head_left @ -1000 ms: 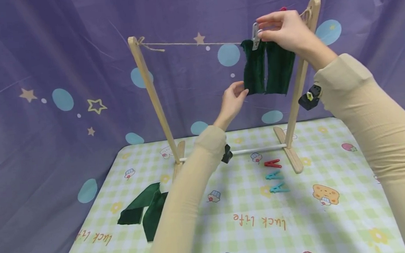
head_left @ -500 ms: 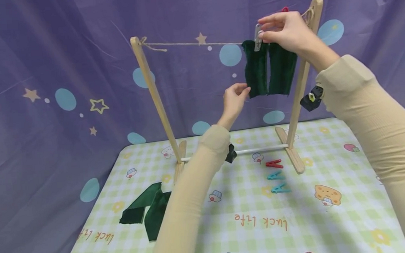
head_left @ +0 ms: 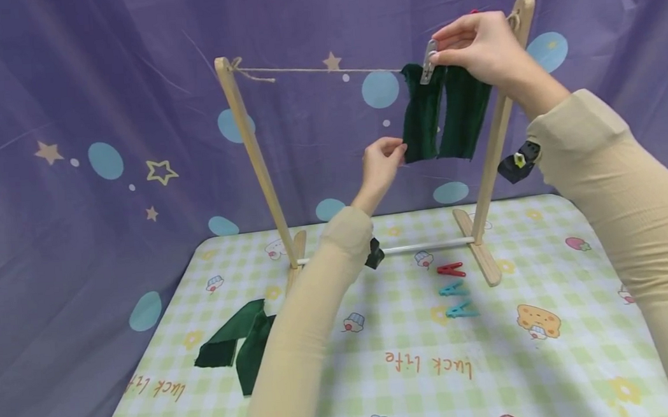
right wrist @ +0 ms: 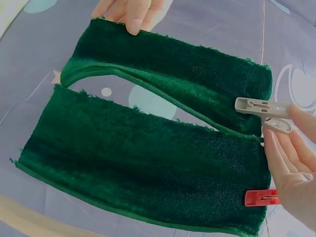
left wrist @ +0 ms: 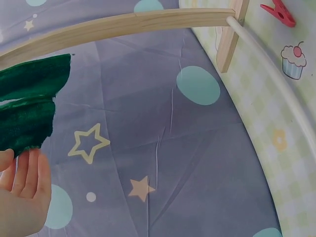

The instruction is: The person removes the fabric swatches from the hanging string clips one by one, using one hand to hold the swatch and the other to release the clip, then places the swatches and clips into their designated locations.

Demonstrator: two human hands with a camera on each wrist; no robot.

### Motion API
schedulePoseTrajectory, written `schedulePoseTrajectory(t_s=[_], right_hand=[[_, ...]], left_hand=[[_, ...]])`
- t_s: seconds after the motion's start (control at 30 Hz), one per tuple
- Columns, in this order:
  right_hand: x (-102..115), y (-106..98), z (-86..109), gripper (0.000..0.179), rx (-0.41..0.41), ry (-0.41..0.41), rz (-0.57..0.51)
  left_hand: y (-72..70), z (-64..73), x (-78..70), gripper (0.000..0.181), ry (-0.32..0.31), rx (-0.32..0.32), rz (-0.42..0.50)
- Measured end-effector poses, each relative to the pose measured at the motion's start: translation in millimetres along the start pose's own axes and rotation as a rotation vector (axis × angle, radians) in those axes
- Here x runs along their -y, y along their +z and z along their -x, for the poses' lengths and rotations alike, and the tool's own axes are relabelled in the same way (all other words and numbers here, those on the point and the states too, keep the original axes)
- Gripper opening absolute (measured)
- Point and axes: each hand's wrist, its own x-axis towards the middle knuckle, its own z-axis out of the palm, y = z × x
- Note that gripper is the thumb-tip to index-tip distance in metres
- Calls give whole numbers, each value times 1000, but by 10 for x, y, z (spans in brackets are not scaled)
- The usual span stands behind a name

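Observation:
A dark green velvety cloth [head_left: 420,120] hangs from the string line in two side-by-side panels. My left hand [head_left: 382,167] pinches the lower outer corner of its left panel, thumb in front in the right wrist view. Up at the line, my right hand [head_left: 487,49] holds a grey clothespin [right wrist: 259,106] by its handle ends, between thumb and fingers. That clothespin's jaws overlap the top of the left panel. A red clothespin [right wrist: 261,197] sits on the top of the other panel, partly behind my right hand in the right wrist view.
A wooden drying rack [head_left: 253,156] carries the string line [head_left: 314,70] between two posts. On the checked tablecloth [head_left: 414,395] lie a red clothespin [head_left: 450,269], two blue clothespins [head_left: 461,310] and a second green cloth [head_left: 253,347], partly hidden by my left sleeve.
Both hands keep their holds on the cloth and the grey clothespin. The right hand has shifted slightly right, and the hanging panels sway a little.

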Motion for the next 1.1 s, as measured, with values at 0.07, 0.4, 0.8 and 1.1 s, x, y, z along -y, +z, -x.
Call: schedulePoseTrajectory(t_s=[0.07,0.4,0.8,1.1], right_hand=[[2,1,12,41,-10,2,5],[-5,2,51,29,-74,21,-107],[-17,22,78,11,-159,21,-280],[6,-24,56,11,-249,6,-449]], left_hand=[[-14,3,-1,17,-5,1,-8],[-70,51,42,17,-3,2,-2],[-149,114,56,17,4,12,0],[-147,95,60,17,1,12,-14]])
